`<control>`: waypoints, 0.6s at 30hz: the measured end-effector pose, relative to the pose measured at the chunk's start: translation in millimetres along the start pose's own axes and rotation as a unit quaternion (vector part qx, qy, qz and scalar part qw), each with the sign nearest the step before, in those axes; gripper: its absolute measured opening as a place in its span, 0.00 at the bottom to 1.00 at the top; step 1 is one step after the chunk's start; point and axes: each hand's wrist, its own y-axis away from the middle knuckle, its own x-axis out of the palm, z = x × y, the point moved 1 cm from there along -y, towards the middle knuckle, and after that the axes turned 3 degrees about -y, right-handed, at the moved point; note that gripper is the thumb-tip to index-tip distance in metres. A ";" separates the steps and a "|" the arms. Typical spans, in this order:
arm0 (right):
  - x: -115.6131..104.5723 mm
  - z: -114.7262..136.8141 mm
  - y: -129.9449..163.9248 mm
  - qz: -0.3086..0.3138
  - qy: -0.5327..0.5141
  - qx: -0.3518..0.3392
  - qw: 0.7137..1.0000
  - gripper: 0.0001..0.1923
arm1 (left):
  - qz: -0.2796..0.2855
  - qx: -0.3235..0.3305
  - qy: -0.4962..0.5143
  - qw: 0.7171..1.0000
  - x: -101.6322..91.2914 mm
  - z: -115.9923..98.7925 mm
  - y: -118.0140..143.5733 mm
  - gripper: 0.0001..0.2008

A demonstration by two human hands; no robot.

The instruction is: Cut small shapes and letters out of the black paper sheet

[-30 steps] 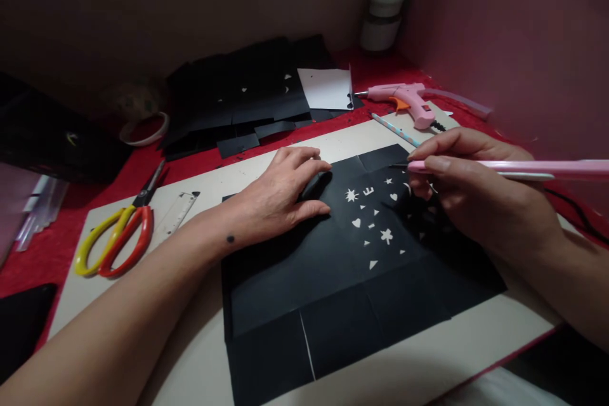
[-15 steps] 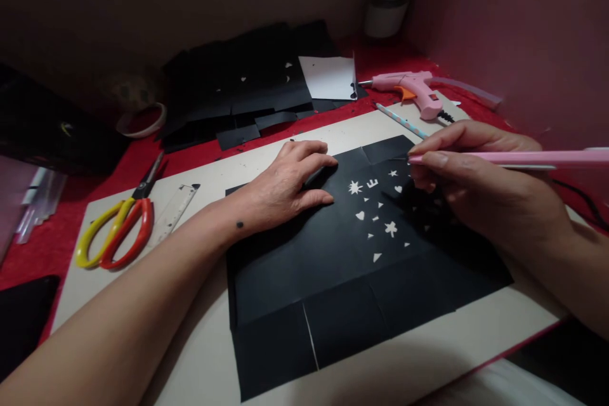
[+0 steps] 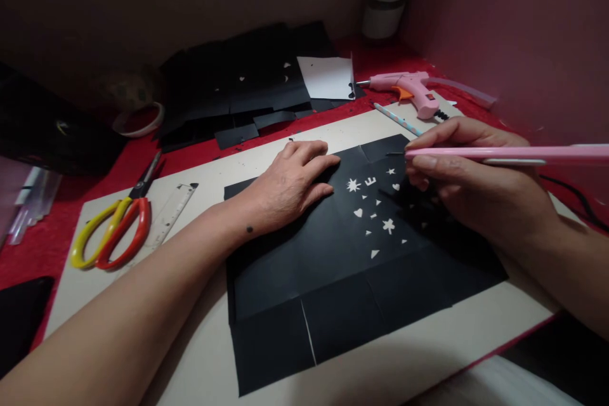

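- A cut-out shaped like the letter "E" lying on its side is showing pale in the black paper sheet (image 3: 333, 279), among cut stars, hearts and triangles.
- The clear ruler (image 3: 167, 219) is carrying scale marks, but they are too small to read.
- Nothing else is showing readable text.

My right hand (image 3: 469, 187) covers the black sheet (image 3: 342, 279) beneath it; cutouts there hidden. Pink craft knife (image 3: 504, 153) runs off the right edge; blade tip too small to tell if it touches paper. Left forearm cut off at the bottom left. Black object (image 3: 21, 317) cropped at the left edge, unidentifiable.
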 end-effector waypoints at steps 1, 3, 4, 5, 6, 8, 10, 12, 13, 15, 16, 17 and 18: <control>0.5 0.3 -0.4 -0.002 -0.003 0.001 1.000 0.05 | -0.002 0.000 -0.009 1.000 0.6 -1.4 0.0 0.25; 1.4 0.7 -0.9 -0.004 -0.009 0.003 1.000 0.05 | -0.005 0.000 -0.026 1.000 1.5 -3.7 0.0 0.24; 1.8 0.7 -1.0 -0.004 -0.011 0.004 1.000 0.05 | -0.007 0.000 -0.033 0.999 1.7 -4.5 0.0 0.23; 1.9 0.7 -1.1 -0.004 -0.012 0.005 1.000 0.06 | -0.008 0.001 -0.039 0.999 1.8 -5.1 0.1 0.23; 1.9 0.6 -1.1 -0.004 -0.013 0.006 1.000 0.06 | -0.010 0.002 -0.044 0.999 2.0 -5.6 0.2 0.23; 1.5 0.4 -1.0 -0.005 -0.012 0.008 1.000 0.06 | -0.014 0.004 -0.051 0.999 2.1 -6.1 0.3 0.23; 1.0 0.2 -0.8 -0.007 -0.011 0.009 1.000 0.07 | -0.016 0.006 -0.057 0.998 2.2 -6.5 0.2 0.24; 1.0 0.2 -0.7 -0.009 -0.011 0.008 1.000 0.07 | -0.018 0.007 -0.062 0.998 2.2 -6.9 0.0 0.24; 1.2 0.3 -0.7 -0.009 -0.011 0.008 1.000 0.07 | -0.018 0.008 -0.063 0.998 2.3 -7.1 -0.2 0.24; 1.9 0.3 -1.1 -0.008 -0.008 0.008 1.000 0.08 | -0.017 0.008 -0.067 0.998 2.4 -7.5 -0.3 0.24; 2.3 0.3 -1.4 -0.006 -0.005 0.009 1.000 0.07 | -0.017 0.008 -0.068 0.998 2.4 -7.7 -0.3 0.24; 2.5 0.3 -1.8 -0.004 -0.003 0.008 1.000 0.07 | -0.016 0.008 -0.069 0.997 2.4 -7.8 -0.3 0.24; 2.6 0.4 -2.3 -0.002 0.000 0.008 1.000 0.07 | -0.015 0.008 -0.070 0.997 2.4 -7.8 -0.3 0.24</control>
